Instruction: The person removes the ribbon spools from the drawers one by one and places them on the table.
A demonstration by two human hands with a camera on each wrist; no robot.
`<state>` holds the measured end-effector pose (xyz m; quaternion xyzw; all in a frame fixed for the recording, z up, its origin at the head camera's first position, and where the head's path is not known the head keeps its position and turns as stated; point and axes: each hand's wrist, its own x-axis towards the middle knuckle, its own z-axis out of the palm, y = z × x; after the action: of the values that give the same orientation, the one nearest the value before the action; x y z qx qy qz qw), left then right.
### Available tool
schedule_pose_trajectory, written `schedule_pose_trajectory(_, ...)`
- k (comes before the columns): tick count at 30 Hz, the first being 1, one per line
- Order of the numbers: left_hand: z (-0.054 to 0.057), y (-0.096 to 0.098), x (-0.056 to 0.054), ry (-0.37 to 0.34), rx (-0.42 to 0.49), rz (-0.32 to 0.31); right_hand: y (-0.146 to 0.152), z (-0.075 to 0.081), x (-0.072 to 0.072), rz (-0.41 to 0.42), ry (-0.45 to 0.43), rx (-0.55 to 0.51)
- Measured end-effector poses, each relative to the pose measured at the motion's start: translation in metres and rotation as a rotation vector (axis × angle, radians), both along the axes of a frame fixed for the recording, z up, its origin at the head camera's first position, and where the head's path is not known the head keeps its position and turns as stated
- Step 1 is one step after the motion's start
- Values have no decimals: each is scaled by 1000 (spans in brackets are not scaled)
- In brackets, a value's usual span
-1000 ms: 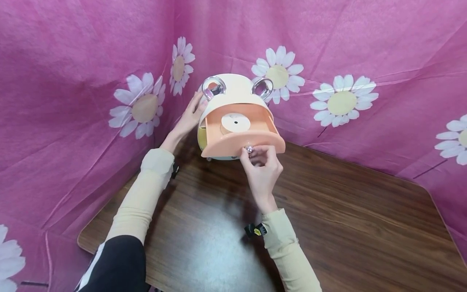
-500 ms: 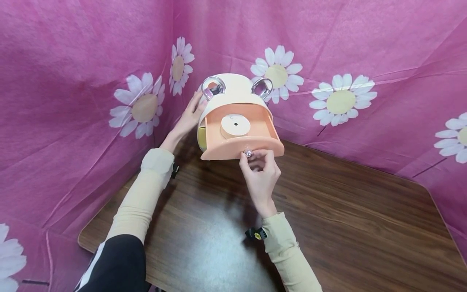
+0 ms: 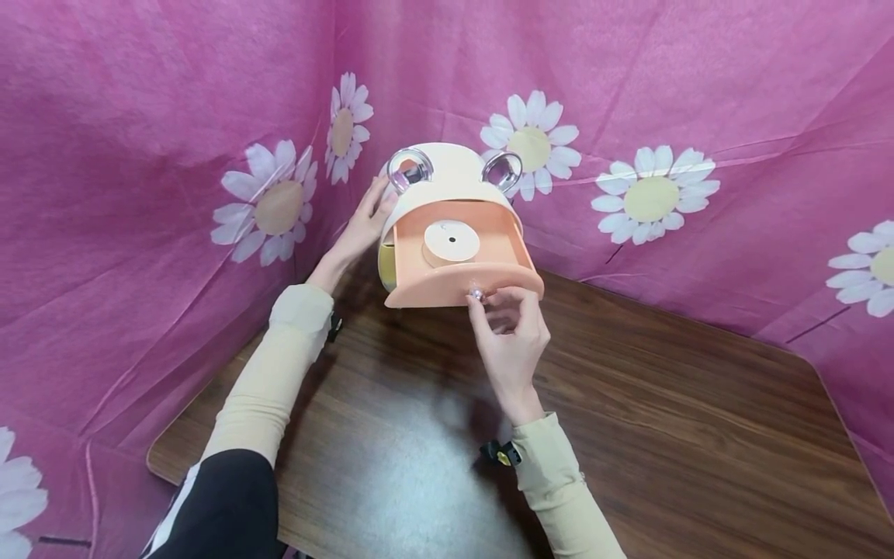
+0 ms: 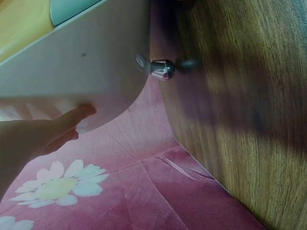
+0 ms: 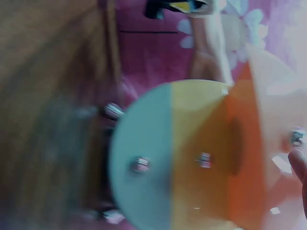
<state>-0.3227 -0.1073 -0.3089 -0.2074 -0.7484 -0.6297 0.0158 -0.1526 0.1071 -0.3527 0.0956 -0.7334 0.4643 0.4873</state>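
Note:
A small rounded chest of drawers (image 3: 447, 167) in cream, with two chrome-ringed round eyes on top, stands on the table. Its coral top drawer (image 3: 419, 291) is pulled out, and a white disc-topped round object (image 3: 452, 242) lies inside. My left hand (image 3: 366, 221) rests along the chest's left side with extended fingers. At the drawer's shiny knob (image 3: 476, 293), my right hand (image 3: 515, 334) has thumb and index fingertips close by, loosely bent. In the right wrist view, the knob shows uncovered beside one fingertip. Below are a yellow drawer (image 5: 196, 120) and a teal drawer (image 5: 141, 124).
The brown wooden table (image 3: 663, 404) reaches out in front of the chest and to its right. Pink cloth (image 3: 698, 78) with large daisies rises behind and at the left. A short foot (image 4: 163, 69) holds the chest above the tabletop.
The coral drawer has come slightly farther out. Since half a second ago, my right hand has shifted right and its fingers have loosened at the knob. My left hand stays put.

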Motion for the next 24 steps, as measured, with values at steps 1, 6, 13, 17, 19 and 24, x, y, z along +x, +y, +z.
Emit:
schedule_pose_trajectory(1,1,0,1,6,-2,0,2,5,1,-5,20,5)
schedule_pose_trajectory(6,3,-2,3,26,1,-7,12,43,1,-40,136,54)
schedule_pose_trajectory(13,0,-4,-1,7,3,-4,26,91,-20,62,25,258)
schedule_pose_trajectory(17,-7,-4,-7,-8,22,0,31,100,-37,165,-194,447)
schedule_pose_trajectory(19,-14,-4,-11,-3,19,11,33,103,-46,223,-313,501)
schedule_pose_trajectory(24,-27,-3,-21,5,-15,37,40,110,-66,318,-560,540)
